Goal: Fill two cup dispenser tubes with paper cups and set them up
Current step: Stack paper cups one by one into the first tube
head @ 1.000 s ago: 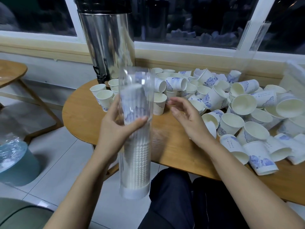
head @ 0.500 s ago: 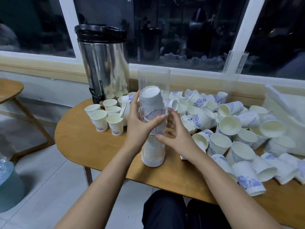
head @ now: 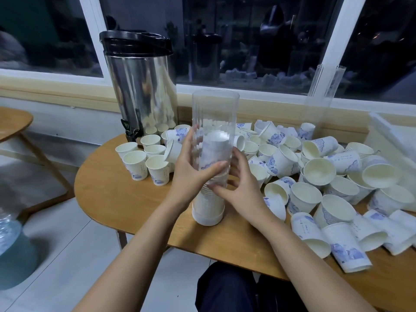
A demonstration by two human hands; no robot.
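Observation:
A clear plastic dispenser tube point(head: 215, 113) stands upright on the wooden table point(head: 126, 199), its white base cap point(head: 208, 216) on the tabletop. A stack of nested paper cups point(head: 216, 143) fills its lower half. My left hand point(head: 191, 174) wraps around the tube's middle from the left. My right hand point(head: 240, 188) touches the tube from the right with spread fingers. A second, empty clear tube point(head: 324, 86) leans against the window frame at the back right. Several loose white-and-blue paper cups point(head: 319, 174) lie scattered on the right.
A steel hot-water urn point(head: 141, 86) with a black lid stands at the back left, several upright cups point(head: 144, 161) in front of it. A white box point(head: 391, 140) sits at the far right. A blue water jug point(head: 13, 251) is on the floor left. A second wooden table point(head: 13, 122) stands left.
The tube went from being held tilted off the table's edge to standing upright on the tabletop. My right hand came in against its right side.

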